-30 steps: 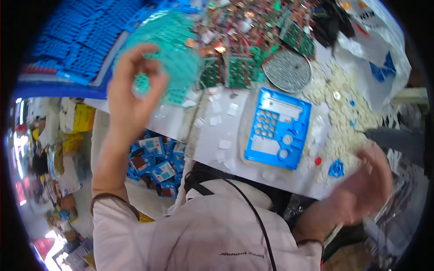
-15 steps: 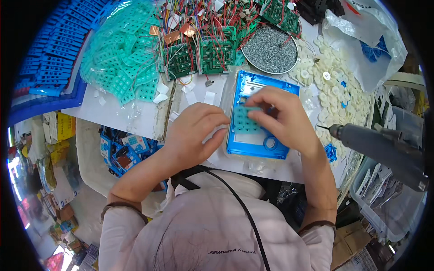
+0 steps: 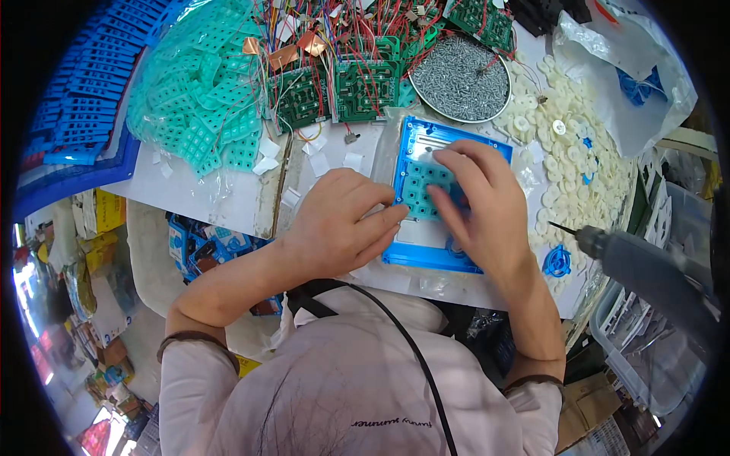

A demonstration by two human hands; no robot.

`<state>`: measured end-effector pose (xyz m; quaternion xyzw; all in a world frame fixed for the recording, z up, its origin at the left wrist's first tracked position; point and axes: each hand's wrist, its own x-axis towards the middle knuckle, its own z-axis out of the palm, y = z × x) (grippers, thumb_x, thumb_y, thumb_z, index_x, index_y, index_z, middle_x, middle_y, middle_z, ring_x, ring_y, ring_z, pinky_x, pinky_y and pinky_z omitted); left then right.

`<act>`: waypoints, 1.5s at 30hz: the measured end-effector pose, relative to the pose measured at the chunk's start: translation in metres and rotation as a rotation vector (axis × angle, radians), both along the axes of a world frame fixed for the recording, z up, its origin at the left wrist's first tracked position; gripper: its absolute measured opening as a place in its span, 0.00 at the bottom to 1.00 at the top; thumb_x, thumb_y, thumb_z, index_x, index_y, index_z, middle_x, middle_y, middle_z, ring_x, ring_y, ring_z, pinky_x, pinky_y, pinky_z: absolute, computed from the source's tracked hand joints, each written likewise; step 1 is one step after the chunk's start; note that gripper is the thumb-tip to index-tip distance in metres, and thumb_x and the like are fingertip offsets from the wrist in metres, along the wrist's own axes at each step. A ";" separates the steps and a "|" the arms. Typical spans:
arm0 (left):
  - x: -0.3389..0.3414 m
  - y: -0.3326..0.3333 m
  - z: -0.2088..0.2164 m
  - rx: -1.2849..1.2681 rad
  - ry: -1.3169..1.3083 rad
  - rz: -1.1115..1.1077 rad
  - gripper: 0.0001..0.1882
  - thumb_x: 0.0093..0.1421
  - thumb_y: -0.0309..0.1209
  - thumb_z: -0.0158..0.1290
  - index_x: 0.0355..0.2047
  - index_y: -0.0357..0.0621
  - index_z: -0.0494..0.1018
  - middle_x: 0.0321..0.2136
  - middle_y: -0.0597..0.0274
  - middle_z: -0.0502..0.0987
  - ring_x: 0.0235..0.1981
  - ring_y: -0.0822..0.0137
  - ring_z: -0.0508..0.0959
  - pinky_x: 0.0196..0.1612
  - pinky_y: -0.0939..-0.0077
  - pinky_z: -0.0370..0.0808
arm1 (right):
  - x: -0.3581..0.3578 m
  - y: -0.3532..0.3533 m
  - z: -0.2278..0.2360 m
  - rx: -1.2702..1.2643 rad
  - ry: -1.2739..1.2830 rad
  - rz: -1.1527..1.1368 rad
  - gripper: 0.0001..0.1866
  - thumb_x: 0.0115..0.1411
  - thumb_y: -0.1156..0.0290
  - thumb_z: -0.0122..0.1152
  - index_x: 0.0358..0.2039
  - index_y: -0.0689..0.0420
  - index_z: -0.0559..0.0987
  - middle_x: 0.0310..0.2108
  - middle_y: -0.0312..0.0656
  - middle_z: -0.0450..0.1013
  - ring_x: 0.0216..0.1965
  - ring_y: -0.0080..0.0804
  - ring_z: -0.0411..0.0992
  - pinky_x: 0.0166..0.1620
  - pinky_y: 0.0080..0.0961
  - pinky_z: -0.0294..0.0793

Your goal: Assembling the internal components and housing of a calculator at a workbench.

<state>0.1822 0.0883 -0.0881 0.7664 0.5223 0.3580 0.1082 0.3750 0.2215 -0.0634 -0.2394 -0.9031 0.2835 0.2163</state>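
Note:
A blue plastic casing [image 3: 487, 144] lies tilted slightly on the table before me. Inside it sits a translucent green rubber keypad [image 3: 426, 182] with rows of raised keys. My left hand [image 3: 346, 224] is at the casing's left wall, fingers curled and tips brought together beside the keypad's lower left corner. What those tips pinch, if anything, is hidden. Over the casing's right side is my right hand [image 3: 483, 201], its thumb at the keypad's right edge and its index finger apart, above the upper right corner. It holds nothing.
Green keypads [image 3: 198, 99] heap at the left, wired circuit boards [image 3: 369, 90] behind. A round dish of screws [image 3: 464, 80] stands beyond the casing; cream plastic discs [image 3: 582, 144] spread rightward. An electric screwdriver [image 3: 639, 258] juts in from the right. Blue frames [image 3: 87, 91] are stacked far left.
The keypad has gone from being held by the right fingers to lying in the casing. My left hand has moved right to the casing's edge; the right fingers have spread.

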 end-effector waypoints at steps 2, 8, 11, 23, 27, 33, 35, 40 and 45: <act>-0.001 -0.001 0.000 0.014 -0.005 0.003 0.18 0.49 0.23 0.64 0.43 0.43 0.78 0.36 0.61 0.76 0.29 0.60 0.73 0.31 0.63 0.66 | 0.007 -0.009 0.008 0.127 0.011 -0.025 0.27 0.51 0.71 0.71 0.53 0.60 0.76 0.53 0.51 0.72 0.53 0.52 0.72 0.50 0.41 0.75; -0.012 -0.007 0.005 -0.005 0.009 0.066 0.16 0.49 0.25 0.63 0.40 0.45 0.78 0.36 0.62 0.76 0.32 0.60 0.75 0.36 0.62 0.70 | 0.012 -0.042 0.001 0.171 -0.388 0.189 0.53 0.48 0.43 0.69 0.66 0.66 0.64 0.71 0.57 0.54 0.73 0.56 0.49 0.66 0.68 0.48; -0.033 -0.002 0.008 0.029 0.067 0.171 0.17 0.50 0.22 0.62 0.42 0.45 0.79 0.36 0.60 0.77 0.30 0.57 0.75 0.34 0.62 0.70 | 0.007 -0.050 0.001 0.120 -0.434 0.164 0.57 0.46 0.38 0.68 0.67 0.67 0.63 0.72 0.58 0.51 0.75 0.53 0.46 0.67 0.70 0.42; -0.067 0.050 0.006 -0.401 0.104 0.627 0.13 0.56 0.37 0.63 0.26 0.39 0.79 0.16 0.58 0.74 0.18 0.60 0.75 0.25 0.68 0.71 | 0.011 -0.040 0.009 0.142 -0.452 0.212 0.52 0.50 0.39 0.67 0.67 0.62 0.64 0.72 0.57 0.53 0.74 0.57 0.47 0.65 0.75 0.38; -0.073 0.044 0.020 -0.423 -0.229 0.600 0.16 0.61 0.39 0.61 0.23 0.40 0.76 0.14 0.69 0.69 0.16 0.74 0.68 0.20 0.74 0.63 | 0.017 -0.036 0.009 0.109 -0.203 0.104 0.43 0.53 0.43 0.67 0.63 0.57 0.71 0.68 0.54 0.60 0.70 0.58 0.54 0.66 0.70 0.42; -0.113 0.041 0.065 -0.553 -0.671 0.477 0.16 0.65 0.37 0.58 0.22 0.47 0.71 0.15 0.77 0.64 0.17 0.82 0.57 0.20 0.81 0.49 | 0.002 -0.017 0.027 0.056 0.146 0.140 0.28 0.55 0.60 0.70 0.54 0.59 0.77 0.58 0.52 0.70 0.60 0.53 0.65 0.59 0.47 0.67; -0.092 0.043 0.091 -0.520 -0.597 0.475 0.15 0.64 0.35 0.60 0.22 0.45 0.71 0.15 0.76 0.65 0.17 0.82 0.60 0.20 0.81 0.53 | -0.008 -0.011 0.028 -0.148 0.250 0.069 0.27 0.58 0.62 0.68 0.55 0.61 0.76 0.57 0.50 0.71 0.57 0.49 0.68 0.56 0.40 0.71; -0.018 0.012 0.102 -0.200 0.015 0.372 0.08 0.56 0.27 0.63 0.27 0.44 0.73 0.20 0.72 0.69 0.22 0.77 0.67 0.25 0.79 0.61 | -0.050 -0.046 0.039 -1.353 0.679 -0.011 0.22 0.67 0.64 0.60 0.57 0.63 0.73 0.53 0.46 0.75 0.50 0.36 0.74 0.52 0.31 0.76; -0.010 -0.013 0.102 -0.052 0.024 0.178 0.11 0.52 0.24 0.63 0.34 0.43 0.73 0.29 0.65 0.73 0.30 0.69 0.73 0.34 0.71 0.68 | -0.055 -0.040 0.018 -1.693 0.732 0.016 0.18 0.71 0.65 0.54 0.56 0.64 0.74 0.44 0.45 0.78 0.40 0.29 0.78 0.44 0.30 0.80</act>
